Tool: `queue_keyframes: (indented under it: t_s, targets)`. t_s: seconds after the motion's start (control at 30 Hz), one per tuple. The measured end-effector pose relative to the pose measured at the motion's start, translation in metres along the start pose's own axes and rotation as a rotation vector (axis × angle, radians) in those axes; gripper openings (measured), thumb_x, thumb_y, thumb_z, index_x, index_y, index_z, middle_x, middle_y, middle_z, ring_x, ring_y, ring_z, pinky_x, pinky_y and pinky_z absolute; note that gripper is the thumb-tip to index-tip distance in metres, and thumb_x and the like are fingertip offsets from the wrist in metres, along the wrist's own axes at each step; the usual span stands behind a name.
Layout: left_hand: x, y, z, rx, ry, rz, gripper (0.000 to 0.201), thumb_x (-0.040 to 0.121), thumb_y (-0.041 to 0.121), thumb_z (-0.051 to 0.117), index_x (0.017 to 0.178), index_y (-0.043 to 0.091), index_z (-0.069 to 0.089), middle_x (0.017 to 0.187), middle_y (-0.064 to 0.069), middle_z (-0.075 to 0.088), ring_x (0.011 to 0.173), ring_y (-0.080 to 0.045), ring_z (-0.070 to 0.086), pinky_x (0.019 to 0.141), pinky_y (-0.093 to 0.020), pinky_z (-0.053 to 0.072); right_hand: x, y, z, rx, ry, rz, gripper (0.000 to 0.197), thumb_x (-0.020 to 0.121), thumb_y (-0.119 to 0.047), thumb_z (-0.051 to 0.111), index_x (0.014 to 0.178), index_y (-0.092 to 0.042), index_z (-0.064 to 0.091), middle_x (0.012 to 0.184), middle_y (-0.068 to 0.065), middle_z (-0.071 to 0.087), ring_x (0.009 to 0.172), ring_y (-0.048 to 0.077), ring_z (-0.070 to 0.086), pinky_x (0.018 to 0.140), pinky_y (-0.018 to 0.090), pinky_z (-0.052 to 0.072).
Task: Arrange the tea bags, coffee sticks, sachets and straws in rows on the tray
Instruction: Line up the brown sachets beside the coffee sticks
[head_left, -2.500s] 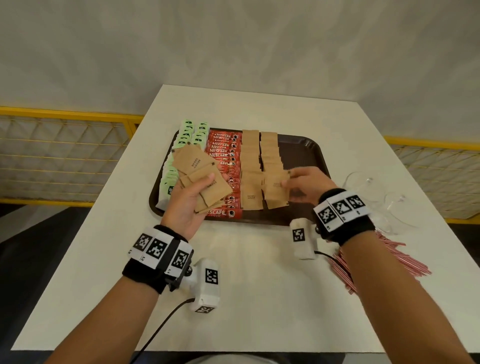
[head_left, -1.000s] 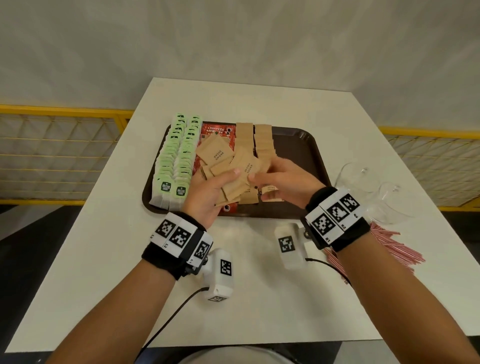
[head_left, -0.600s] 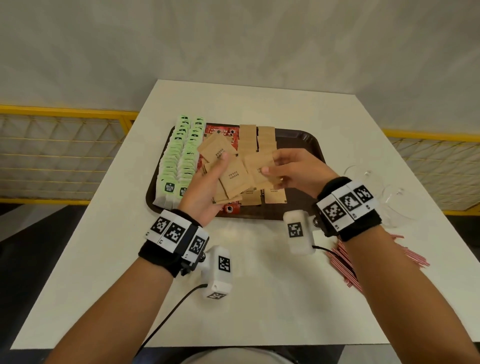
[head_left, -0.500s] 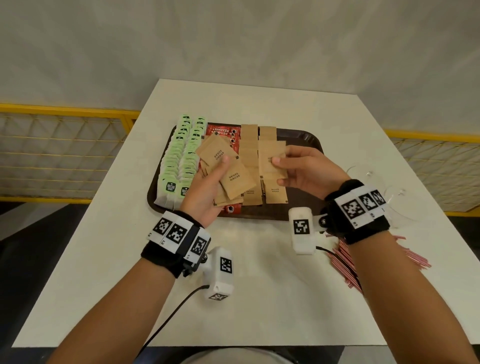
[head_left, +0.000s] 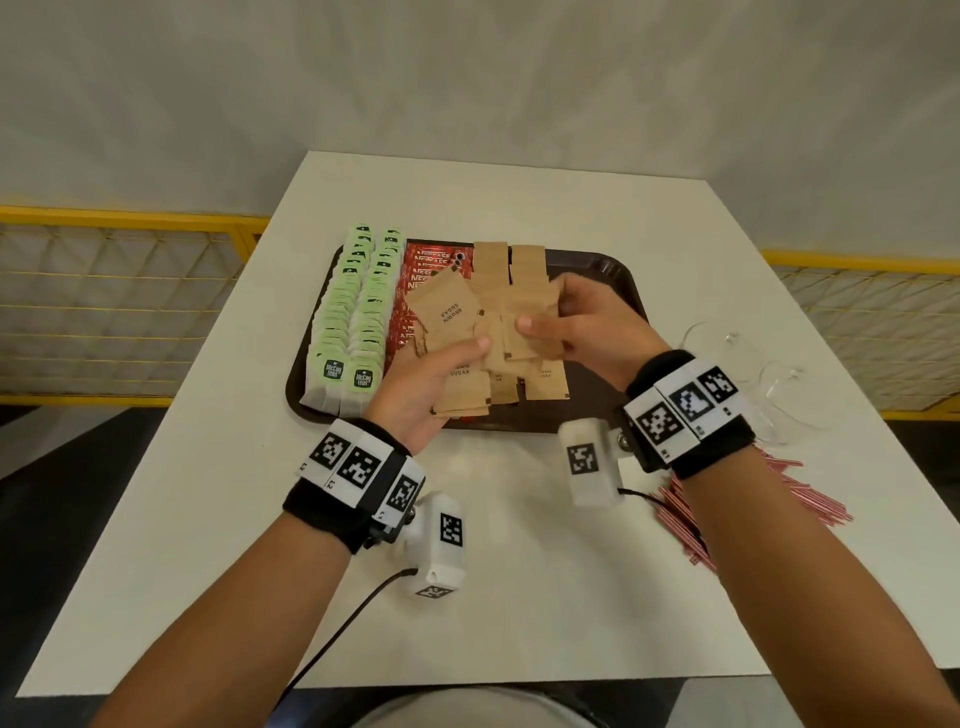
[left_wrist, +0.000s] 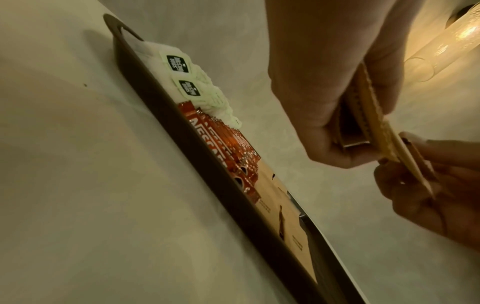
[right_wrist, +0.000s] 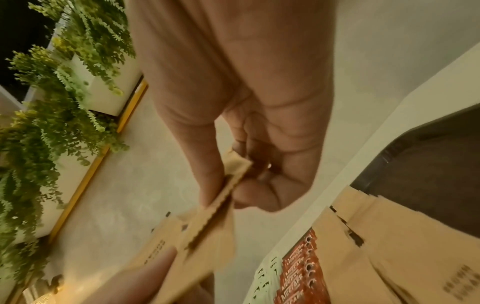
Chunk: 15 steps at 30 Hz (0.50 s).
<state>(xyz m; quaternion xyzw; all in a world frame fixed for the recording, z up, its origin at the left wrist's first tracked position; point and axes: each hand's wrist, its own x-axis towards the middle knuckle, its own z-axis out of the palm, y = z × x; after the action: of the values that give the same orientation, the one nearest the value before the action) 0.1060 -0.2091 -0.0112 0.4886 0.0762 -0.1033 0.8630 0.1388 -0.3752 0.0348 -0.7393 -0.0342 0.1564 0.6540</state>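
Left hand grips a fan of brown sugar sachets; right hand pinches one sachet. Beneath the fingers, tray rows; straws lie behind the right wrist.

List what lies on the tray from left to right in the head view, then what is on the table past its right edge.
Green tea bags → red coffee sticks → brown sugar sachets → bare part of the tray → clear plastic containers and red-striped straws.

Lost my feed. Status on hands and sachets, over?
Left hand holds sachet stack. Right hand pinches one sachet off it, above tray. Straws still off tray. Nothing blocking.
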Motion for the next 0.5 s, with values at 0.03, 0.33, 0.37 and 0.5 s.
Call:
queue_keyframes:
  t_s: [0.03, 0.33, 0.37, 0.5]
  targets:
    - [0.001, 0.001, 0.0, 0.014, -0.004, 0.001, 0.036, 0.085, 0.0, 0.06, 0.117, 0.014, 0.057, 0.108, -0.009, 0.069, 0.095, -0.023, 0.068, 0.068, -0.036, 0.058, 0.002, -0.003, -0.001, 0.022, 0.018, -0.03, 0.022, 0.082, -0.004, 0.067, 0.095, -0.017, 0.055, 0.109, 0.009, 0.066, 0.1, 0.026, 0.066, 0.082, 0.04, 0.056]
    - [0.007, 0.015, 0.007, -0.173, 0.012, 0.059, 0.03, 0.091, 0.005, 0.054, 0.121, 0.008, 0.054, 0.111, -0.012, 0.065, 0.089, -0.021, 0.067, 0.076, -0.04, 0.058, 0.002, -0.003, 0.005, 0.365, -0.037, -0.051, 0.02, 0.086, 0.0, 0.058, 0.101, -0.012, 0.056, 0.09, 0.0, 0.067, 0.078, 0.011, 0.066, 0.06, 0.018, 0.052]
    - [0.006, 0.015, 0.011, -0.136, -0.011, 0.057, 0.03, 0.091, 0.006, 0.054, 0.121, 0.009, 0.055, 0.108, -0.011, 0.066, 0.087, -0.02, 0.068, 0.074, -0.039, 0.058, 0.003, -0.004, 0.009, 0.348, -0.03, -0.064, 0.02, 0.087, 0.001, 0.058, 0.102, -0.012, 0.055, 0.091, 0.001, 0.066, 0.078, 0.012, 0.065, 0.06, 0.018, 0.052]
    - [0.004, 0.019, 0.012, -0.081, -0.025, 0.073, 0.041, 0.088, 0.013, 0.061, 0.128, 0.01, 0.052, 0.113, -0.012, 0.066, 0.099, -0.026, 0.067, 0.073, -0.04, 0.057, 0.006, -0.016, 0.009, 0.124, 0.006, -0.148, 0.018, 0.086, 0.001, 0.061, 0.091, -0.013, 0.051, 0.085, 0.003, 0.062, 0.072, 0.014, 0.06, 0.056, 0.019, 0.049]
